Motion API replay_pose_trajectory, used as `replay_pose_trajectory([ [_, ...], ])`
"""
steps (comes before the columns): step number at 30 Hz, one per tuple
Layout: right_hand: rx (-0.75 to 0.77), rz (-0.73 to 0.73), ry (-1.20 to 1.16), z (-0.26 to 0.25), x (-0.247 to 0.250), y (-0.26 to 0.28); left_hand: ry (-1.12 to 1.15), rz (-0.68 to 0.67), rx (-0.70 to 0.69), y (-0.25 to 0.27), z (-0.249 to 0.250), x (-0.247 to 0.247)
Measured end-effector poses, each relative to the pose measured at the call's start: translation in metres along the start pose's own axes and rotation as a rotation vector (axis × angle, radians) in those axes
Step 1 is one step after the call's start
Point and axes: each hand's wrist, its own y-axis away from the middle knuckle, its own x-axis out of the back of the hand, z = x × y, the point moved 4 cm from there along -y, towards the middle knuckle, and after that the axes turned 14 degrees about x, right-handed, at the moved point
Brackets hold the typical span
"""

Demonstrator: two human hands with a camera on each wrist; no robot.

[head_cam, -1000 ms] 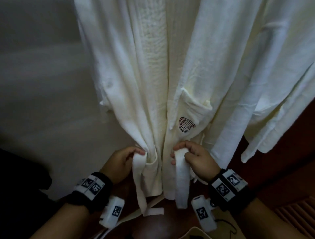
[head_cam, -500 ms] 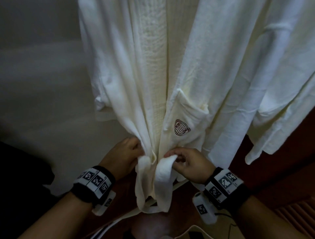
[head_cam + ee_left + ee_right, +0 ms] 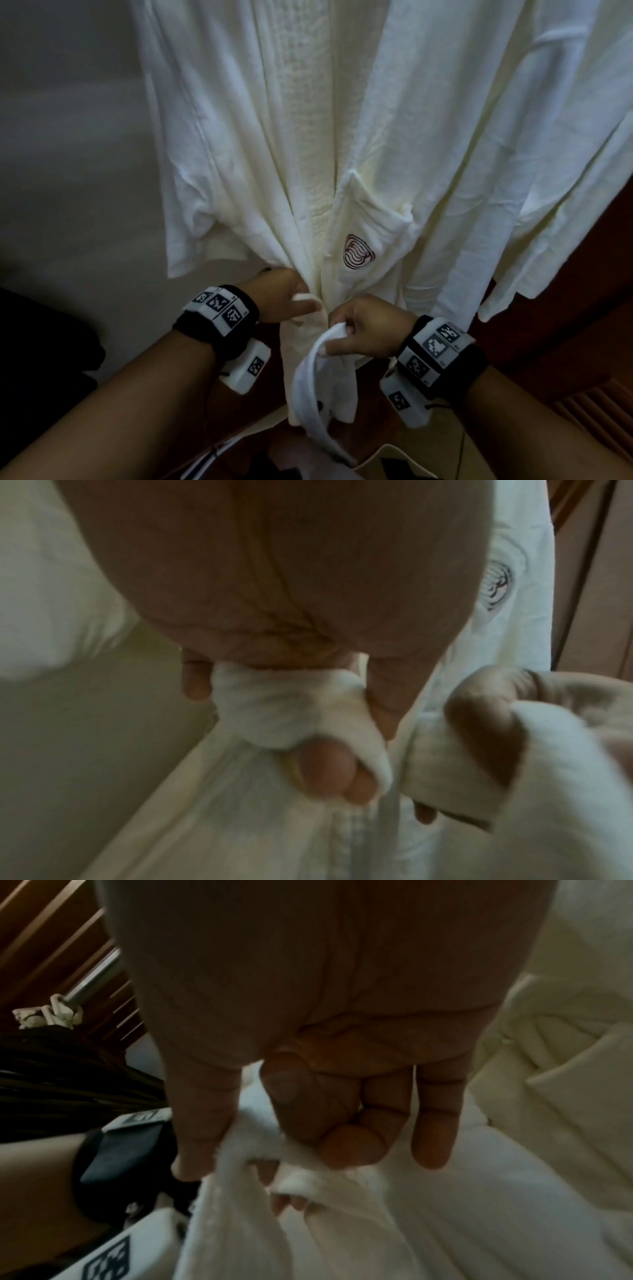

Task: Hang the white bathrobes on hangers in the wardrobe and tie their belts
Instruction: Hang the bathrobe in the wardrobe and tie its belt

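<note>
A white bathrobe point(image 3: 308, 144) with a dark red crest on its pocket point(image 3: 358, 255) hangs in front of me. My left hand point(image 3: 291, 301) grips one end of its white belt point(image 3: 284, 710) at the robe's waist, fingers curled round the fabric. My right hand point(image 3: 363, 329) pinches the other belt end point(image 3: 325, 370) between thumb and fingers, close to the left hand. The belt tails point(image 3: 318, 404) hang down below both hands. In the right wrist view the belt point(image 3: 246, 1177) runs under my thumb. A second white robe point(image 3: 548, 137) hangs to the right.
A pale wall point(image 3: 68, 171) lies left of the robes. Dark wood of the wardrobe point(image 3: 565, 342) shows at the right, with slats point(image 3: 599, 421) low down. A metal rail with a white hanger hook point(image 3: 65, 1010) appears in the right wrist view.
Both hands have drawn the belt ends together at the robe's front. The robe's waist is gathered in tighter, and the right belt end now crosses toward the left hand.
</note>
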Motion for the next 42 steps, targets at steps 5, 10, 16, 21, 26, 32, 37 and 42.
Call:
replay_pose_trajectory([
  [5, 0.023, 0.069, 0.029, 0.002, 0.006, -0.003, 0.259, -0.216, 0.031, 0.004, 0.004, -0.028],
  [10, -0.036, 0.286, 0.139, 0.013, 0.015, 0.001, 0.721, -0.317, -0.01, 0.016, 0.007, -0.039],
  [16, -0.058, 0.422, -0.188, 0.027, 0.0, -0.002, 0.613, -0.222, -0.115, 0.026, 0.019, -0.041],
  [21, -0.13, 0.376, -0.603, 0.036, -0.021, 0.002, 0.836, -0.248, -0.076, 0.026, 0.012, -0.028],
  [26, -0.162, 0.355, -0.731, 0.019, -0.006, 0.011, 0.717, -0.049, -0.019, 0.011, -0.015, -0.024],
  [32, 0.057, 0.39, -0.935, -0.031, 0.051, 0.0, 0.149, 0.277, 0.076, -0.007, -0.046, -0.044],
  [37, 0.391, 0.499, -1.024, -0.085, 0.121, -0.037, -0.012, 0.369, 0.048, -0.004, -0.055, -0.062],
  [42, 0.636, 0.648, -0.479, -0.133, 0.164, -0.077, 0.036, 0.332, 0.006, 0.01, -0.055, -0.066],
])
